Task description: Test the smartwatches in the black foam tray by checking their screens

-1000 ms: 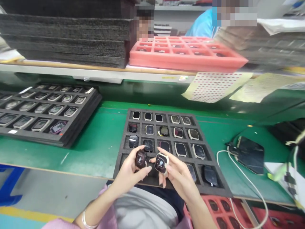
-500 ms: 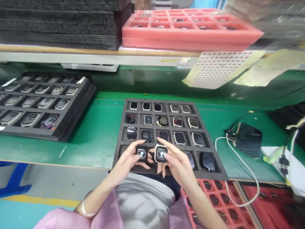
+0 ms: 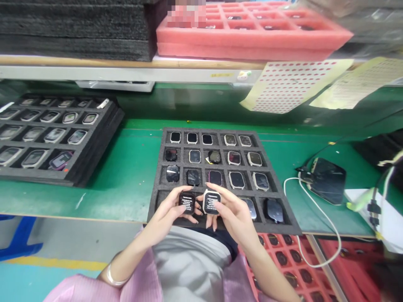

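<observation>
L hand (image 3: 168,214) & R hand (image 3: 235,216) hovered, wrists bent, over the front row of the foam tray (image 3: 156,197) on the counter (image 3: 132,176). L fingers pinched the dark watch (image 3: 187,202); R fingers gripped the pale watch (image 3: 211,202) just beside it, screens up.

Black watch body (image 3: 187,202), pale-cased watch body (image 3: 211,201): side by side, screens lit, facing up.

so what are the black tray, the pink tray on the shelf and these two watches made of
Black tray: seemingly dense foam, matte, with rough, porous-looking cut walls. Pink tray: likely similar foam, matte, thick soft-edged ribs. Dark watch in the left hand: glossy glass-like face showing text; case unclear. Light watch in the right hand: same glossy face, pale case, plastic or metal, cannot tell.
</observation>
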A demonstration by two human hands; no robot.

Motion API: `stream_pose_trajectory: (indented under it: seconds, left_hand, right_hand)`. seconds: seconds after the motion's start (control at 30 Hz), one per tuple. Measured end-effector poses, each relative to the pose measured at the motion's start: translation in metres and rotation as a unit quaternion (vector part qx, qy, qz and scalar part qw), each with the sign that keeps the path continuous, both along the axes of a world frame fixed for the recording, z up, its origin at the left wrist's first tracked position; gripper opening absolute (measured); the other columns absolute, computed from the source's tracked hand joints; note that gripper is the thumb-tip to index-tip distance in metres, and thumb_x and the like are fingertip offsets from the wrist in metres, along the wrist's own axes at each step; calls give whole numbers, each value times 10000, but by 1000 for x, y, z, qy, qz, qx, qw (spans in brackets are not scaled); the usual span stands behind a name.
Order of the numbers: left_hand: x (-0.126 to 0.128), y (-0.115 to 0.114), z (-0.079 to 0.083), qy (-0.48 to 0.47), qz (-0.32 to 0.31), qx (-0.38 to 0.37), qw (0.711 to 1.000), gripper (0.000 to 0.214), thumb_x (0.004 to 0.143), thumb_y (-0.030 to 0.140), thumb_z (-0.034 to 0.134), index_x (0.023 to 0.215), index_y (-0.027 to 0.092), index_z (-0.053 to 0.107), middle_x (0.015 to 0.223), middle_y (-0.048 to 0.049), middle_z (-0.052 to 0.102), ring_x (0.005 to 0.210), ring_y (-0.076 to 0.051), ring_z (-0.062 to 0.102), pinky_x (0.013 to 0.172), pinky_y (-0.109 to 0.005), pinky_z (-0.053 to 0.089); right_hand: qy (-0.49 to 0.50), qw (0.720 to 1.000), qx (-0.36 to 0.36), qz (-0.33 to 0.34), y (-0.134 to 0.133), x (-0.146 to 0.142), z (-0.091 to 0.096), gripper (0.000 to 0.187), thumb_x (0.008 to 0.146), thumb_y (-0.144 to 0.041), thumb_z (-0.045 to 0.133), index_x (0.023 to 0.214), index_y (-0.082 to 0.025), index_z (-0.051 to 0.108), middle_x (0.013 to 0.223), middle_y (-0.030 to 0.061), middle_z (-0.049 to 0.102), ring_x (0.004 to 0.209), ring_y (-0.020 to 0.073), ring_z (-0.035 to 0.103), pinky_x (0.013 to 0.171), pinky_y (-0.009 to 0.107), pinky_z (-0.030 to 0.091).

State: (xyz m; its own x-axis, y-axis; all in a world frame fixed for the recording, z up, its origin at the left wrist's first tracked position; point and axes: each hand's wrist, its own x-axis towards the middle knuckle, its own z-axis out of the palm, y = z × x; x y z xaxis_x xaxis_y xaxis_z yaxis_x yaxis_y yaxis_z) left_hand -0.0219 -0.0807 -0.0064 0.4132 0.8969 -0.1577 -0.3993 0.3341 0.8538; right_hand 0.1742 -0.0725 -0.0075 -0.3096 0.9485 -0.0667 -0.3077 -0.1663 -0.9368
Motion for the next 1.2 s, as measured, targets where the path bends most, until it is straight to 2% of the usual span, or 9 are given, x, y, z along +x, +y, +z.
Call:
stream_pose_trajectory:
  seconds: [0.13, 0.33, 0.4, 0.47, 0.53, 0.6, 0.8, 1.0, 1.2]
  left_hand:
    - [-3, -4, 2, 18, 7, 25, 999, 368, 911, 202, 494, 1277, 227, 468, 1080, -91, 631, 956, -224, 630, 796, -379, 562]
    - [-15, -8, 8, 24, 27, 33, 999, 388, 906, 230, 537, 1287, 228, 466, 1086, -97, 636, 974, -236, 638, 784, -358, 577]
    - [-17, -8, 10, 28, 34, 38, 998, 382, 905, 235, 549, 1278, 226, 468, 1054, -93, 640, 967, -232, 644, 768, -335, 584]
    - [-18, -8, 11, 31, 47, 37, 998, 367, 899, 246, 566, 1257, 223, 485, 1031, -85, 641, 928, -219, 656, 748, -321, 591]
    - [-17, -7, 12, 30, 60, 28, 997, 354, 888, 254, 587, 1231, 220, 508, 1016, -76, 643, 878, -201, 665, 728, -314, 600]
    - [-17, -6, 12, 28, 71, 17, 997, 345, 879, 254, 601, 1213, 212, 521, 995, -70, 650, 826, -184, 673, 708, -309, 604]
    - [-22, -3, 9, 9, 79, 6, 997, 335, 863, 262, 622, 1177, 188, 530, 905, -75, 674, 818, -213, 684, 652, -314, 602]
    - [-27, -3, 6, -4, 75, 14, 997, 354, 885, 298, 589, 1218, 194, 530, 959, -101, 677, 880, -242, 680, 683, -351, 601]
    - [-29, -3, 8, 40, 93, 6, 995, 383, 869, 304, 613, 1221, 181, 524, 938, -93, 672, 854, -223, 675, 667, -325, 598]
  right_hand:
    - [-39, 999, 9, 2, -2, -1, 5, 377, 909, -210, 606, 1275, -261, 529, 1089, 99, 673, 508, 112, 655, 401, 189, 510]
    - [-162, 979, 87, 86, 0, -2, 9, 717, 860, -195, 653, 1463, -295, 277, 1204, 102, 614, 757, 184, 690, 641, 327, 607]
    - [-284, 936, 181, 99, 2, -4, 8, 640, 881, -208, 618, 1446, -286, 327, 1177, 91, 620, 897, 226, 661, 795, 416, 574]
    - [-404, 862, 292, 91, 6, -6, 7, 596, 863, -222, 643, 1407, -268, 404, 1260, 107, 564, 1103, 291, 552, 946, 513, 465]
    - [-478, 798, 362, 67, 8, -4, 7, 593, 843, -251, 677, 1384, -236, 435, 1354, 136, 475, 1202, 337, 440, 984, 551, 393]
    - [-501, 772, 390, 40, 9, 3, 6, 524, 855, -273, 672, 1335, -196, 475, 1290, 155, 503, 1139, 323, 467, 927, 505, 423]
    - [-509, 750, 422, -4, -6, 33, 0, 77, 926, -224, 576, 965, -159, 582, 837, 67, 617, 767, 212, 549, 720, 359, 404]
    - [-542, 709, 447, -60, -25, 28, -8, 104, 907, -243, 607, 924, -141, 595, 802, 86, 634, 716, 217, 553, 668, 348, 379]
    - [-498, 720, 476, -82, -34, 13, -14, 46, 878, -125, 601, 856, -163, 590, 753, 74, 629, 673, 202, 557, 636, 343, 390]
